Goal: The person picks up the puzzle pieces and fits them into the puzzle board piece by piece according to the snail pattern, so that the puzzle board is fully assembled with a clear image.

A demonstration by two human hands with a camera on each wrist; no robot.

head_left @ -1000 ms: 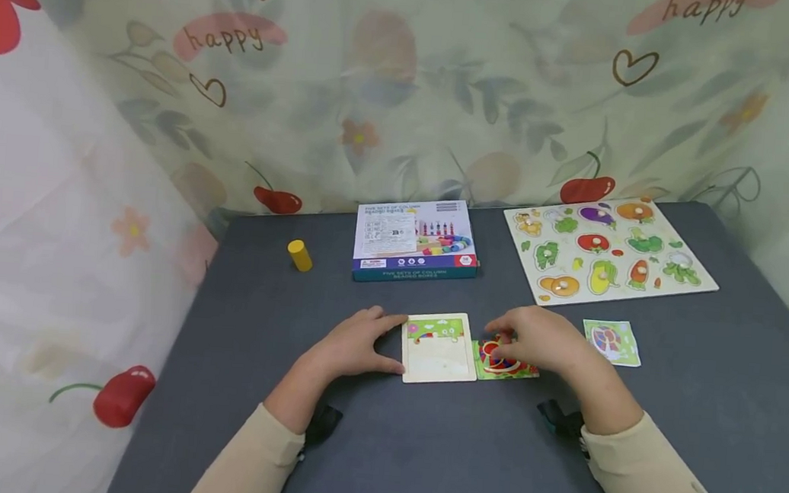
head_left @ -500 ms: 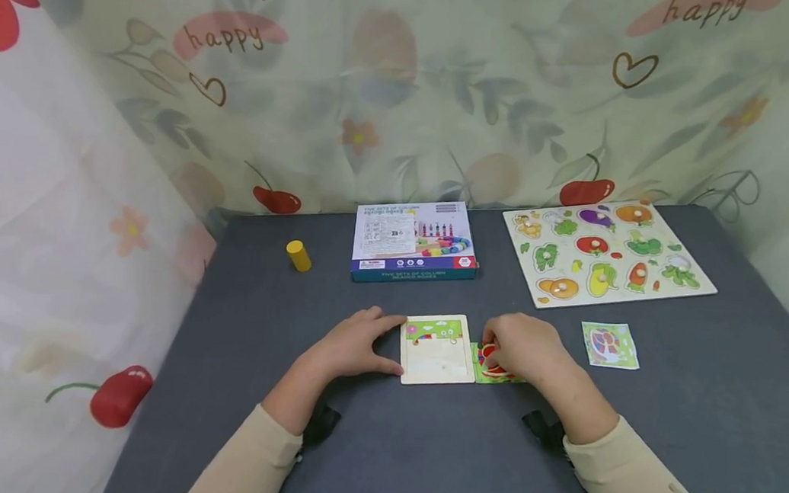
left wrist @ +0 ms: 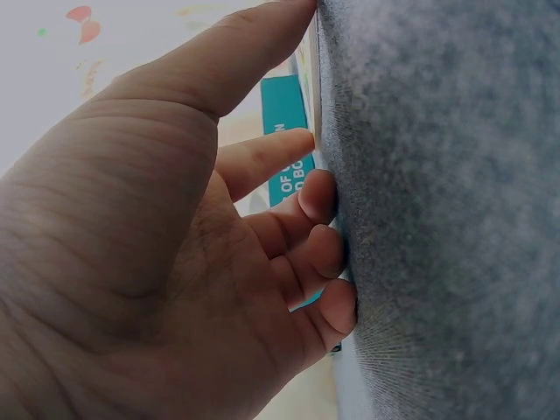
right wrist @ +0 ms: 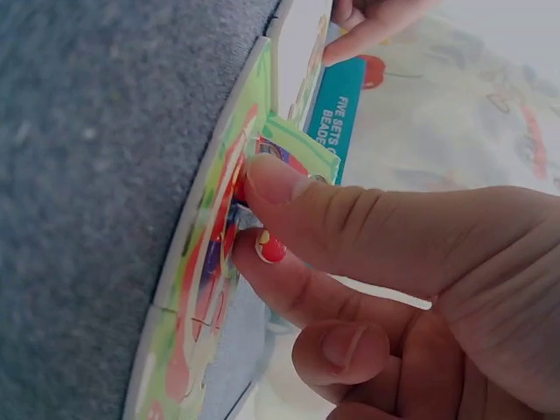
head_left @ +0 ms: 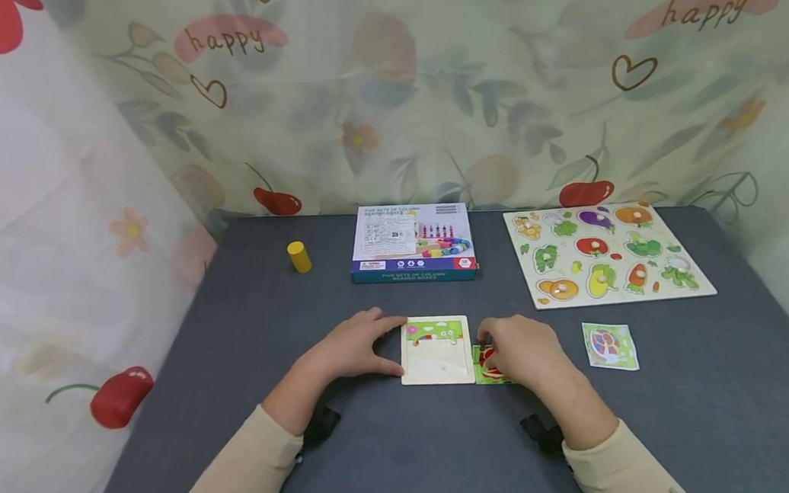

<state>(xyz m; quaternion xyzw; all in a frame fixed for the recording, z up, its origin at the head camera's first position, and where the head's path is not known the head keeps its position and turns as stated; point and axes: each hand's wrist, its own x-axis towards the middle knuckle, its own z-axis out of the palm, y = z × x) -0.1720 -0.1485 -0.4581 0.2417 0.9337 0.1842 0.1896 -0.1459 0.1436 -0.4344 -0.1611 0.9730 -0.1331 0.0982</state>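
Observation:
A square wooden puzzle tray (head_left: 437,362) lies flat, a green strip of picture along its far side and the rest bare. My left hand (head_left: 353,343) touches its left edge with straight thumb and index finger. Right beside the tray, green and red jigsaw pieces (head_left: 484,375) lie together, partly hidden under my right hand (head_left: 524,351). In the right wrist view, thumb and index finger pinch at these pieces, and a green puzzle piece (right wrist: 308,153) stands tilted up behind the thumb. A small red and yellow spot (right wrist: 270,247) shows between the fingers.
A square picture card (head_left: 610,346) lies to the right. Behind are a large vegetable puzzle board (head_left: 617,251) and a bead-set box (head_left: 415,244). A yellow cylinder (head_left: 300,257) stands at the back left of the dark table (head_left: 407,461), before a patterned curtain.
My right hand has moved left and lower over the pieces, its fingers closing in on them. The left hand and the tray have stayed in place.

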